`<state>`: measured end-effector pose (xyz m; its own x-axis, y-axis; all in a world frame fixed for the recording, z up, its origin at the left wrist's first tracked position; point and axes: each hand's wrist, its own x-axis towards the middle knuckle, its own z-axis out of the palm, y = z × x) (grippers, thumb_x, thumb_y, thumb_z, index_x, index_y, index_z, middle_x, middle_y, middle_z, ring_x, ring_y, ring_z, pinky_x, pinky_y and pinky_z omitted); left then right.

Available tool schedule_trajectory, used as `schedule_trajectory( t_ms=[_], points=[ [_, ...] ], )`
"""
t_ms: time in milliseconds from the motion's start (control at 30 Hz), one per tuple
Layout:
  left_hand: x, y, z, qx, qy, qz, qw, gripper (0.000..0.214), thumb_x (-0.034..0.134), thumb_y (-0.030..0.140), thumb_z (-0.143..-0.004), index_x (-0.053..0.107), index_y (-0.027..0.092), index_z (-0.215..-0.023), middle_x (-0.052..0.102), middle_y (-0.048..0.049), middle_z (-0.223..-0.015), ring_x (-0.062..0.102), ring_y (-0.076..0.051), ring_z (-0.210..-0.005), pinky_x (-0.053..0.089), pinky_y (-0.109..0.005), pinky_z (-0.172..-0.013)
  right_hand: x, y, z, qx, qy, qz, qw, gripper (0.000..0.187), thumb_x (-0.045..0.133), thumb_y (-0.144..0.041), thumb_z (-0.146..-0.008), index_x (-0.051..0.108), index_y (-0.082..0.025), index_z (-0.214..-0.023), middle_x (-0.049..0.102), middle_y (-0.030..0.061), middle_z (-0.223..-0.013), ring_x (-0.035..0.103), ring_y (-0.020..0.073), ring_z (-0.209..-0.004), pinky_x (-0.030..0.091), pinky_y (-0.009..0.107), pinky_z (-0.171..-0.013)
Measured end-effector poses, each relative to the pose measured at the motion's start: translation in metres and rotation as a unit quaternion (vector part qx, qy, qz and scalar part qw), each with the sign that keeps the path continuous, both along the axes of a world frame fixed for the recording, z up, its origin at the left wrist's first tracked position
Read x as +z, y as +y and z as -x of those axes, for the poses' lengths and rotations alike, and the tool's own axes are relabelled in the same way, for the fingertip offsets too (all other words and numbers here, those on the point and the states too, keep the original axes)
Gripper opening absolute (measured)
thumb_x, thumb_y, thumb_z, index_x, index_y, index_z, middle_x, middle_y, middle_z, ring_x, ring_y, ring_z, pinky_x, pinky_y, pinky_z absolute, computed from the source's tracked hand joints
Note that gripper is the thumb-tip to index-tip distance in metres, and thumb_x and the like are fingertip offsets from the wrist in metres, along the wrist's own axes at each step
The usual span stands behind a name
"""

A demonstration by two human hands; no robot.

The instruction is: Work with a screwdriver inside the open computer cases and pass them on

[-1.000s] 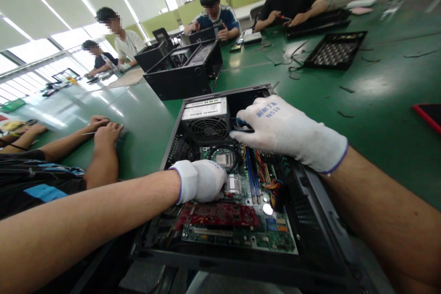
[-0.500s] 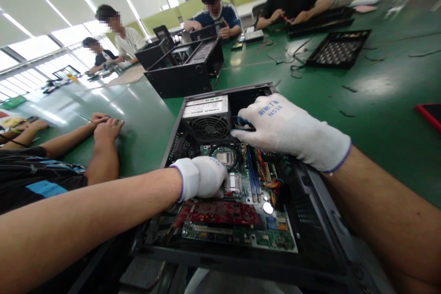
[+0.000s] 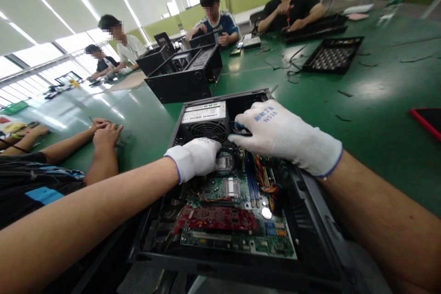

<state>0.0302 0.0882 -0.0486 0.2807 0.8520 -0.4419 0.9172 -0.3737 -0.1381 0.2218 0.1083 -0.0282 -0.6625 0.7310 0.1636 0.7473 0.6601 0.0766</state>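
An opened desktop computer case (image 3: 303, 213) lies before me, its motherboard (image 3: 237, 243) facing up. My left hand (image 3: 199, 157), in a white knit glove, is beside the processor socket (image 3: 224, 162), just below the power supply (image 3: 205, 117). Its fingers are curled together, with the tips hidden behind the hand. My right hand (image 3: 272, 126), gloved alike, reaches into the case's far right part beside the power supply. Those fingers bend inward with the thumb below them; what they hold is hidden. A red expansion card (image 3: 215, 218) and blue memory slots (image 3: 252, 179) are on the board.
Beyond my case stands another open black computer case (image 3: 182, 85) on the green table (image 3: 386, 92). A black perforated panel (image 3: 334, 55) and cut cable ties lie to the right. Co-workers sit across; another person's hands (image 3: 106, 133) rest at the left.
My left hand has moved up and left, from over the chipset heatsink to beside the processor socket. The right hand keeps its place in the case. The view has tilted slightly.
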Motion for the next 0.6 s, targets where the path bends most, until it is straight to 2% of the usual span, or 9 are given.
schedule_trajectory(
  t_ms=[133, 300, 433, 600],
  points=[
    [-0.010, 0.005, -0.006, -0.028, 0.013, -0.006, 0.999, 0.036, 0.065, 0.038, -0.085, 0.069, 0.017, -0.114, 0.074, -0.0122, -0.111, 0.070, -0.027, -0.103, 0.055, -0.034, -0.091, 0.001, -0.001, 0.000, -0.003, -0.003, 0.003, 1.000, 0.051, 0.042, -0.059, -0.097, 0.071, -0.017, -0.106, 0.074, 0.0128, -0.097, 0.064, 0.0261, -0.089, 0.033, 0.035, -0.077],
    [-0.018, 0.008, -0.011, -0.041, 0.036, 0.018, 0.998, 0.031, 0.068, 0.029, -0.083, 0.072, 0.017, -0.112, 0.075, -0.0117, -0.111, 0.071, -0.027, -0.104, 0.056, -0.033, -0.092, 0.001, -0.001, 0.001, 0.002, 0.001, 0.000, 1.000, 0.053, 0.042, -0.060, -0.097, 0.071, -0.017, -0.104, 0.073, 0.0129, -0.096, 0.064, 0.0268, -0.089, 0.034, 0.035, -0.077],
    [-0.025, 0.010, -0.009, -0.053, 0.023, 0.013, 0.998, 0.031, 0.062, 0.036, -0.090, 0.072, 0.017, -0.113, 0.074, -0.0112, -0.113, 0.071, -0.027, -0.105, 0.055, -0.034, -0.094, -0.001, 0.001, 0.000, 0.007, 0.008, -0.004, 1.000, 0.054, 0.041, -0.060, -0.097, 0.071, -0.016, -0.103, 0.073, 0.0130, -0.096, 0.064, 0.0264, -0.089, 0.034, 0.035, -0.078],
    [-0.030, 0.011, -0.006, -0.062, 0.013, 0.006, 0.998, 0.033, 0.062, 0.038, -0.090, 0.071, 0.017, -0.114, 0.074, -0.0119, -0.114, 0.071, -0.027, -0.106, 0.055, -0.034, -0.094, -0.001, 0.000, -0.001, 0.006, 0.005, -0.012, 1.000, 0.052, 0.042, -0.060, -0.097, 0.071, -0.017, -0.102, 0.073, 0.0121, -0.093, 0.064, 0.0265, -0.088, 0.034, 0.035, -0.076]
  ],
)
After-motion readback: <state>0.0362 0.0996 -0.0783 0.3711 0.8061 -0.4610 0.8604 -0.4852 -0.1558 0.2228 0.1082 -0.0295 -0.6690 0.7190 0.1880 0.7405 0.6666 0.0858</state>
